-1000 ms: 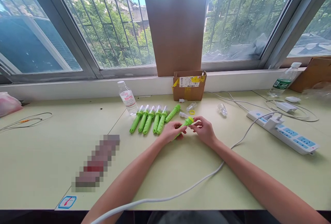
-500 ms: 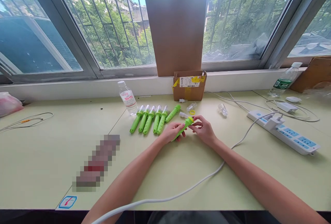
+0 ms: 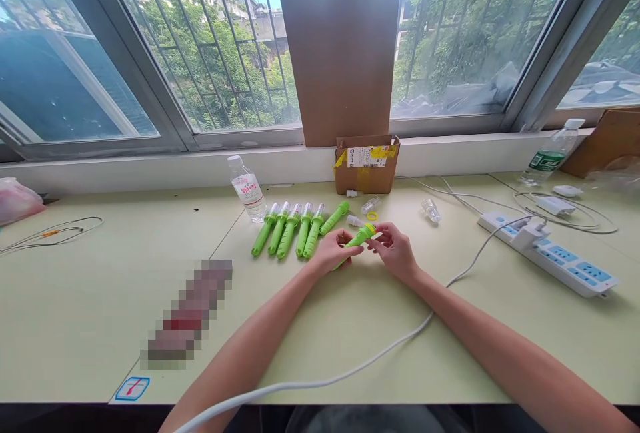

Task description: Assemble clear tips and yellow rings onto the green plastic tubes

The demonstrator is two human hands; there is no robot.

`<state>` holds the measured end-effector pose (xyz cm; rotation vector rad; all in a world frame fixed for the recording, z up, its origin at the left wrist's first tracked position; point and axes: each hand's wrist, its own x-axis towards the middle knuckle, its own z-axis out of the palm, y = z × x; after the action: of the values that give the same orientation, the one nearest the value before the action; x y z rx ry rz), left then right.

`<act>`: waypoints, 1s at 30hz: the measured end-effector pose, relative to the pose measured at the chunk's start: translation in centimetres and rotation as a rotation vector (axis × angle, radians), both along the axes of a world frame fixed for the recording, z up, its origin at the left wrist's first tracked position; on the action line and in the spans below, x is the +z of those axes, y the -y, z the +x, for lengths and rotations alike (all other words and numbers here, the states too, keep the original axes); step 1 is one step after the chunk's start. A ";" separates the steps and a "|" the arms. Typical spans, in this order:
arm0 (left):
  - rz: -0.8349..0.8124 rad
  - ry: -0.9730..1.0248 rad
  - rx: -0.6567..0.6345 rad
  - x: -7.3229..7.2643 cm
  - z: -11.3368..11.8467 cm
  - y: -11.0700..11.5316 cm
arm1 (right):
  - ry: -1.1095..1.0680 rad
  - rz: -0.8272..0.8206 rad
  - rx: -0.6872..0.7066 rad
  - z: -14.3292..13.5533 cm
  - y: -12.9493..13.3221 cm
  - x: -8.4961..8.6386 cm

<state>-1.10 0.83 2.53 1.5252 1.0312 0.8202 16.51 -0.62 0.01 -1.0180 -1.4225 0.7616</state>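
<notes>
My left hand [image 3: 333, 250] is wrapped round a green plastic handle [image 3: 359, 236], which tilts up to the right. A yellow ring [image 3: 371, 227] sits at its upper end. My right hand [image 3: 394, 248] is closed at that end, thumb and fingers pinched against the handle's rim. Beyond my left hand lie several green handles with clear caps [image 3: 287, 233], side by side. One more green handle [image 3: 334, 218], without a clear cap, rests to their right. Near it are a small white part [image 3: 355, 220], a loose yellow ring [image 3: 371, 216] and a clear cap [image 3: 371, 204].
Behind stands a small cardboard box [image 3: 367, 180], with a water bottle [image 3: 247, 190] to its left. Another clear cap [image 3: 431, 211] lies right of centre. A power strip [image 3: 555, 260] sits at the right, and its white cable [image 3: 345, 378] crosses below my hands.
The green handle has turned slightly flatter in my left hand, whose thumb now stretches along it. My right hand's fingers stay at its upper end. Other objects remain in place.
</notes>
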 end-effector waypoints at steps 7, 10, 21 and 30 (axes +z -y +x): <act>0.140 -0.135 0.130 -0.2 1.0 0.9 | -0.132 -0.213 0.065 0.7 -0.7 0.0; 0.171 -0.197 0.145 -0.3 1.0 0.9 | -0.167 -0.248 0.091 0.8 -0.9 -0.1; 0.674 -0.530 0.227 -1.0 0.6 0.7 | -0.203 -0.237 0.016 0.6 -0.7 0.3; 0.634 -0.476 0.181 -1.1 0.4 0.5 | -0.158 -0.273 0.021 1.0 -1.1 -0.2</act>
<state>-0.72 0.33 1.47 2.2648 1.3444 0.9936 17.48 0.49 -0.19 -1.1247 -1.2160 1.0496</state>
